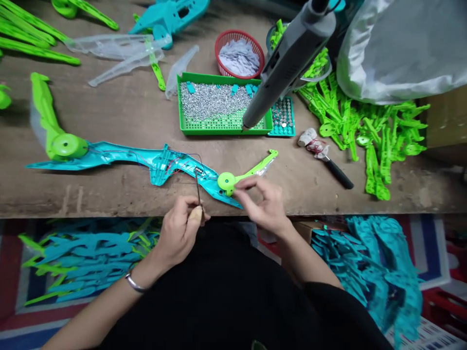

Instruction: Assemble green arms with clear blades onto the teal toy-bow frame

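A turquoise toy bow half (pixel 127 154) lies along the table's front edge, inner side up, with thin wires and a small metal part in it. A green limb with a round hub (pixel 69 145) sits at its left end, and a smaller green limb (pixel 226 182) sits at its right end. My left hand (pixel 182 224) is closed around a thin metal tool (pixel 199 189), whose tip reaches the wired section. My right hand (pixel 264 201) has thumb and forefinger pinched at the edge of the right hub; whatever is between the fingertips is hidden.
Behind the bow stands a green tray (pixel 215 131) of screws, beside a red basket (pixel 239 36). A grey electric screwdriver (pixel 288 58) hangs over it. A black-handled hammer (pixel 335 170) with a wrapped head and piled green limbs (pixel 379 141) lie right. Turquoise parts (pixel 91 253) lie below the table.
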`<state>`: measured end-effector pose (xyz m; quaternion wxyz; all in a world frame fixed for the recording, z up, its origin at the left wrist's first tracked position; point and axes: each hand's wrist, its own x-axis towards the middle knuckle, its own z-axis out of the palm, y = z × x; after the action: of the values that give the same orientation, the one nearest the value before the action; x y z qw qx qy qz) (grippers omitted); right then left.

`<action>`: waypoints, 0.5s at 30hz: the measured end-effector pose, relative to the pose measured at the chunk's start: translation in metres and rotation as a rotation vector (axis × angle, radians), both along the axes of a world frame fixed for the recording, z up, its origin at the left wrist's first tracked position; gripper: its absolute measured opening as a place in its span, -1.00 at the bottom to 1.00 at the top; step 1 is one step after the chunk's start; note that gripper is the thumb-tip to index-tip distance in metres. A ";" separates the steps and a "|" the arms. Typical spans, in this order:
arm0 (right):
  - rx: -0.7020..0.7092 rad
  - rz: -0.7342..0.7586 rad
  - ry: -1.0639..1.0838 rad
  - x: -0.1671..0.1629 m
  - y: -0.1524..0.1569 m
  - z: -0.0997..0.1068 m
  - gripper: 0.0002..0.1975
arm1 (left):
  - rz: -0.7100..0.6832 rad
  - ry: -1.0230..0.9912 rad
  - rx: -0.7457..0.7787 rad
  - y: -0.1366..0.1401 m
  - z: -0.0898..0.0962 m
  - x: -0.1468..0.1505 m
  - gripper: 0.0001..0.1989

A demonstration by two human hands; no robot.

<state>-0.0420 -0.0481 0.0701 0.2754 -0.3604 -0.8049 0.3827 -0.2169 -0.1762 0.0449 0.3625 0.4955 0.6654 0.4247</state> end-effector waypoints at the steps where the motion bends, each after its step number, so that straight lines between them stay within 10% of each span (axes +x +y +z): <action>1: 0.049 -0.049 -0.022 0.000 0.009 -0.001 -0.96 | -0.011 0.094 0.015 0.001 0.000 -0.003 -0.91; 8: 0.123 -0.013 -0.209 -0.017 0.053 -0.023 -0.85 | -0.165 0.789 0.184 -0.004 -0.005 -0.026 -0.81; 15: 0.151 0.114 -0.342 -0.028 0.051 -0.035 -0.78 | -0.278 0.982 0.214 0.000 -0.001 -0.027 -0.80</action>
<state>-0.0696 0.0024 0.0349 0.1388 -0.3525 -0.8855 0.2691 -0.2441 -0.1764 0.0438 0.0078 0.7543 0.6377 0.1559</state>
